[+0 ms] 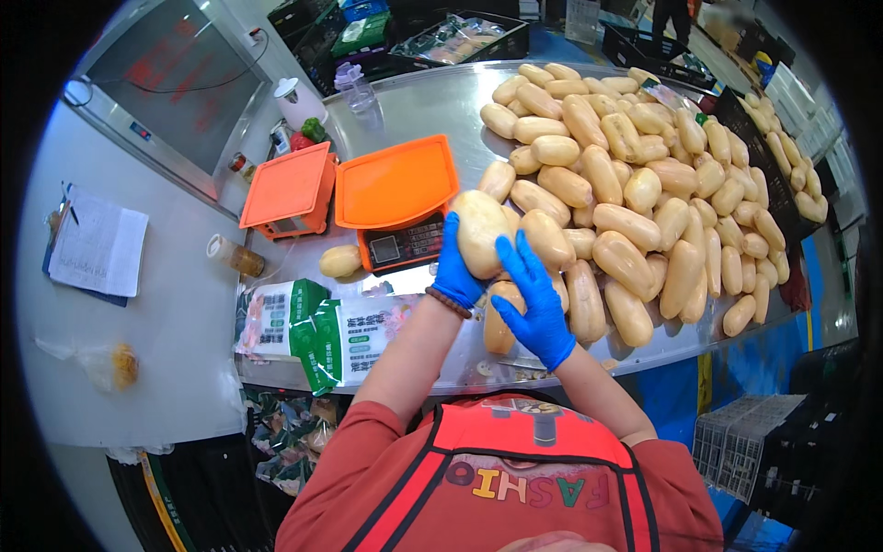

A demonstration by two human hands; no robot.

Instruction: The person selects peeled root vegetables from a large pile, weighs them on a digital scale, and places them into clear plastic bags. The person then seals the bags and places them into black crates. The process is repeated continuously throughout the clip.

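Observation:
My left hand (457, 270), in a blue glove, grips a thick, pale lotus root section (477, 224) above the table. Beside it is my right hand (539, 314), also gloved, with its fingers apart. Its fingertips overlap the edge of the held piece; whether they touch it is unclear. Under and around the right hand lie more lotus root sections (586, 300), part of a large heap (648, 186) on the right. Left of the held piece stands an orange digital scale (397, 183) with a bare pan.
A second orange scale (286, 186), a lone root piece (340, 261) and printed plastic bags (359, 331) occupy the left of the steel table (421, 96). A jar (234, 255) and clipboard (96, 241) lie farther left. Black crates (766, 152) border the heap; a person (670, 21) stands beyond.

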